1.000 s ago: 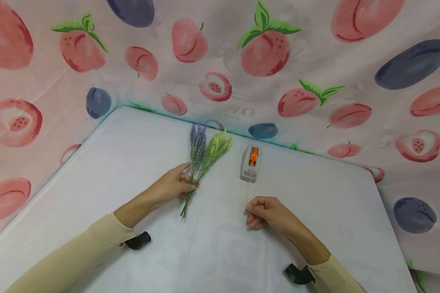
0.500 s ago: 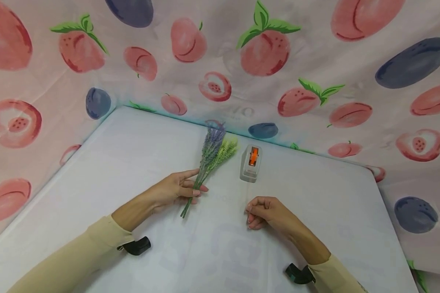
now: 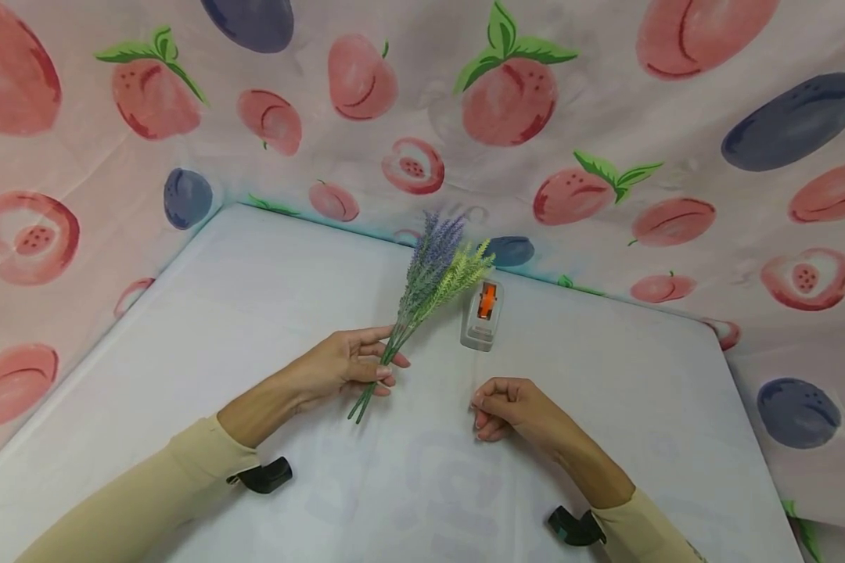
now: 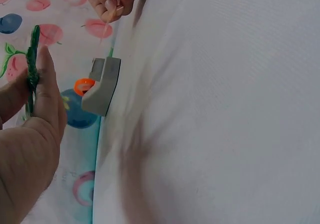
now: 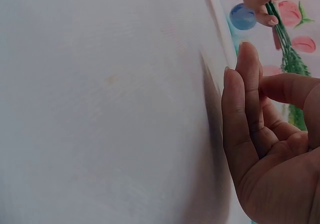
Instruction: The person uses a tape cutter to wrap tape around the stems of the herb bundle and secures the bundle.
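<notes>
My left hand (image 3: 345,363) holds the green stems of an artificial lavender bunch between thumb and fingers. Its purple flower heads (image 3: 436,246) and yellow-green flower heads (image 3: 468,270) lean up and right, over the table's back edge. Just right of them stands a clear tape dispenser (image 3: 480,332) with an orange roll core. My right hand (image 3: 514,407), in front of the dispenser, has thumb and forefinger pinched together. In the left wrist view a thin clear tape strip (image 4: 104,32) runs from those fingertips toward the dispenser. The right wrist view hides the pinch behind fingers.
A white-covered table (image 3: 253,266) carries everything. Behind it and along its sides hangs a pink cloth (image 3: 422,86) printed with peaches and plums. A black wrist camera (image 3: 264,475) sits under the left sleeve, another black camera (image 3: 575,526) under the right.
The lavender bunch has been lifted off the table and moved right, its heads swinging toward the dispenser. My left hand shifted slightly right with it. The right hand and dispenser stayed still.
</notes>
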Motion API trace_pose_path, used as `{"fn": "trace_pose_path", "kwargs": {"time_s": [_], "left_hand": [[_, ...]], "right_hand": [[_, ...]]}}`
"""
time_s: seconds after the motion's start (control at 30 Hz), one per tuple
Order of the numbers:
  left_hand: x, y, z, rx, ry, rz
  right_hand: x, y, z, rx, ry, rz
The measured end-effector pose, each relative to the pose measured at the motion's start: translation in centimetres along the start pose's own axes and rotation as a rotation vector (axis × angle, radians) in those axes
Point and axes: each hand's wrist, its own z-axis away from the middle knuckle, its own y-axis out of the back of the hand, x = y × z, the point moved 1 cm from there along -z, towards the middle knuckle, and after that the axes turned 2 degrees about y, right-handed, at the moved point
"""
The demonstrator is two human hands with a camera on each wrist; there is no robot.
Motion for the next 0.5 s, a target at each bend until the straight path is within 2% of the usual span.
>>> {"fn": "trace_pose_path", "kwargs": {"time_s": [0.23,0.37,0.5], "left_hand": [[0.1,-0.2,-0.2,-0.055,-0.033,-0.025],[0.2,-0.4,-0.7,-0.055,-0.063,-0.061],[0.3,-0.7,-1.0,-0.054,-0.078,-0.049]], "right_hand": [[0.0,0.0,0.0,-0.005,0.003,-0.001],[0.0,0.0,0.0,-0.007,0.004,0.002],[0.0,0.0,-0.1,-0.006,0.004,0.010]]}}
